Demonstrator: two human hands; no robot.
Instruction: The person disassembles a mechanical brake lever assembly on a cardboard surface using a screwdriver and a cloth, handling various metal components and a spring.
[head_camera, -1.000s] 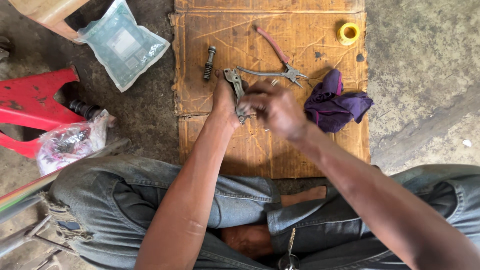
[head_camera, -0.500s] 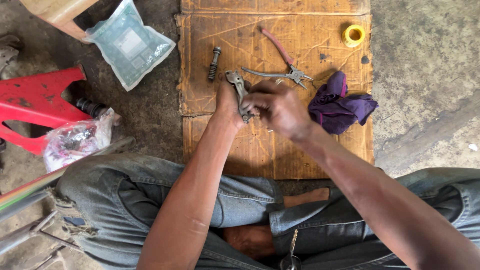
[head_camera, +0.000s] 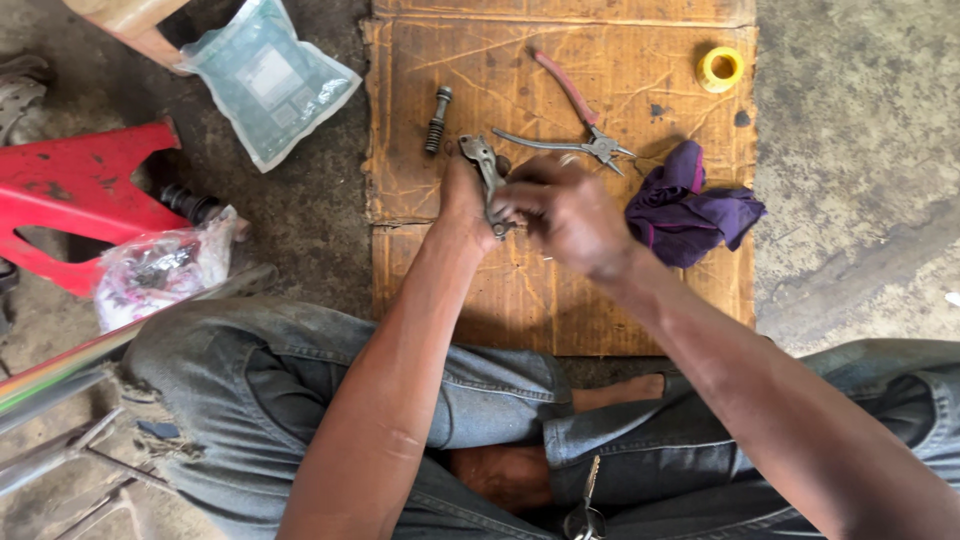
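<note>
My left hand (head_camera: 462, 198) grips a grey metal lever-shaped part (head_camera: 486, 175) and holds it above a sheet of brown cardboard (head_camera: 560, 270). My right hand (head_camera: 568, 212) is closed on the lower end of the same part, its fingers pinching something too small to make out. Both hands are together over the cardboard's middle. Pliers (head_camera: 580, 125) with one pink handle lie open just beyond my right hand. A dark bolt (head_camera: 437, 119) lies to the left of them.
A crumpled purple cloth (head_camera: 690, 205) and a yellow tape roll (head_camera: 720, 69) sit on the cardboard's right side. On the concrete floor at left are a clear plastic packet (head_camera: 268, 80), a red metal frame (head_camera: 85, 195) and a bag of small parts (head_camera: 160, 270). My jeans-clad legs (head_camera: 300, 390) are crossed below.
The view has shifted slightly. My right hand's fingers have moved a little on the metal part; both hands stay together over the cardboard.
</note>
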